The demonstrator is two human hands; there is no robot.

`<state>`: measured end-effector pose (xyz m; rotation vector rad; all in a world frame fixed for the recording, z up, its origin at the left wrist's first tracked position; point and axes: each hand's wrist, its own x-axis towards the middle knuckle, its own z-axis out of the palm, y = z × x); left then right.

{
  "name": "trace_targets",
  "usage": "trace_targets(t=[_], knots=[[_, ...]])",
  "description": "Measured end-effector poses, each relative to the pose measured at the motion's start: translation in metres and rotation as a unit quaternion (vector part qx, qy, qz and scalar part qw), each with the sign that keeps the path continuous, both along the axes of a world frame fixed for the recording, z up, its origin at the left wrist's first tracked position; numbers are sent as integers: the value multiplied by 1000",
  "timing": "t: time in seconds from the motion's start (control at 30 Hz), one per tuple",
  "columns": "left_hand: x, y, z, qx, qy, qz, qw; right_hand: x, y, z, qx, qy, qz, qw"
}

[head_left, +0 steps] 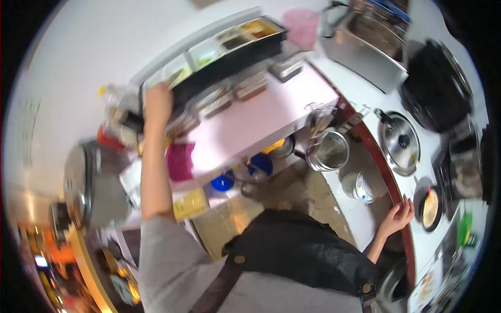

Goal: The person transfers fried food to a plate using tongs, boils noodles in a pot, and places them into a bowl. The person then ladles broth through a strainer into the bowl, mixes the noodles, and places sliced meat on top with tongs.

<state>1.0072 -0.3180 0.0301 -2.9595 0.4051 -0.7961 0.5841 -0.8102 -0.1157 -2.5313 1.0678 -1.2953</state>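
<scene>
My left hand [158, 102] reaches to the left end of a long black condiment holder [229, 65]. Its fingers dip toward the end compartment and are hidden and smeared, so what they hold does not show. Chopped green food [180, 76] fills part of the neighbouring white tub. On the right, my right hand [397, 216] hovers at the red counter edge, loosely curled with fingers apart and nothing in it. Close beside it, a dark bowl [430, 209] of pale food with a red bit on top sits on the white counter.
A lidded pan [399, 142], a black cooker [436, 86] and a metal fryer [368, 49] line the right counter. A strainer pot [329, 150] and white tub [360, 187] stand lower down. Bottles [117, 117] and a large steel pot [96, 185] are at left.
</scene>
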Motion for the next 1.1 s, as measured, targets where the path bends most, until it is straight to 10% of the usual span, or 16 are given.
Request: trace_targets(t=[0.2,0.37,0.4,0.7,0.83,0.93,1.1], knots=[[15,-9,-14,-124,43,95,987,26,-20,-14,-68,7,82,994],[-39,38,20,143,-36,79,986,48,-12,8,-111,17,123,986],[-38,77,2,-112,-20,50,992,49,-11,12,-117,16,124,985],[-128,163,30,-212,125,160,956,63,-7,34,-121,-1,115,986],[-116,274,-45,51,393,312,863,67,-4,44,-132,-38,109,985],[-166,266,-91,146,313,377,860,48,-11,34,-139,-26,86,986],[-222,294,-81,-60,146,281,947,5,-47,6,-84,-55,74,992]])
